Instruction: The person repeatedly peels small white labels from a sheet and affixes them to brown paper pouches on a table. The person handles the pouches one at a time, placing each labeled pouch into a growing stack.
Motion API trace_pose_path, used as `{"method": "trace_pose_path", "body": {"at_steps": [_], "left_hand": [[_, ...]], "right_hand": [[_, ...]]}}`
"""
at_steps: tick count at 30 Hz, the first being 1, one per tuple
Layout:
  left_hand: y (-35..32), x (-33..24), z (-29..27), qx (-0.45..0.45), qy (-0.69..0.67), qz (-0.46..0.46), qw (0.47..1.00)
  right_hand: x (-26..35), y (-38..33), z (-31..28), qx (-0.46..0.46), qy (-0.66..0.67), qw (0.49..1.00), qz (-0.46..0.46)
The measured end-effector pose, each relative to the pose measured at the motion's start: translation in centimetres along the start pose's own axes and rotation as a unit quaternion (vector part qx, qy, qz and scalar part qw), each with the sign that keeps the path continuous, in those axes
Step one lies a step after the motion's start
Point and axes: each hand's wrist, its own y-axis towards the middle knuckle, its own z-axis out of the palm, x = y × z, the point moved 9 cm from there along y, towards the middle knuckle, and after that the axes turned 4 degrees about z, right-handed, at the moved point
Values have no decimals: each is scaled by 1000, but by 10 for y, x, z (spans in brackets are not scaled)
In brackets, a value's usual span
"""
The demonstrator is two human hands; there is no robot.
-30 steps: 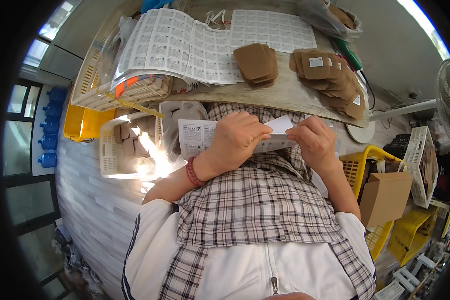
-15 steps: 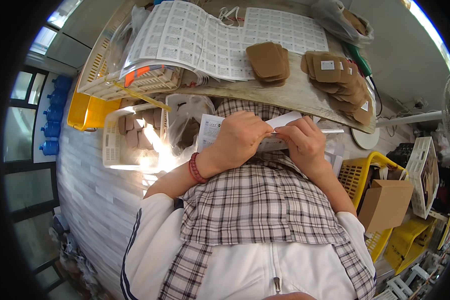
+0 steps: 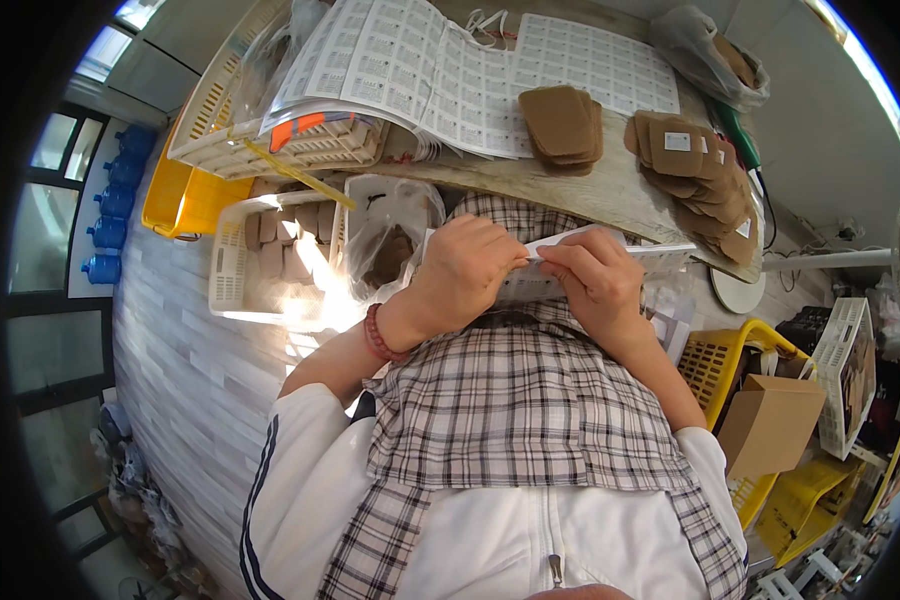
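The printed label sheet [image 3: 660,261] is held over the plaid apron [image 3: 500,420], just before the bench [image 3: 615,195], pinched at its upper edge by the left hand [image 3: 470,265] and right hand [image 3: 598,285]. Probably it is light, flexible and easily creased; it is best gripped by the margins.

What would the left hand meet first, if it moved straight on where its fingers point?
Probably the right hand, just to the right of the left hand, at the printed sheet; whether the hands touch is unclear.
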Motion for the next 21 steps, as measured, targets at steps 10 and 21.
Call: {"method": "trace_pose_path", "body": {"at_steps": [10, 21], "left_hand": [[-29, 22, -37, -12, 8, -43, 999], [-43, 43, -30, 30, -70, -118, 990]], "right_hand": [[-9, 5, 10, 38, -4, 999, 24], [-11, 6, 17, 71, 8, 995, 65]]}}
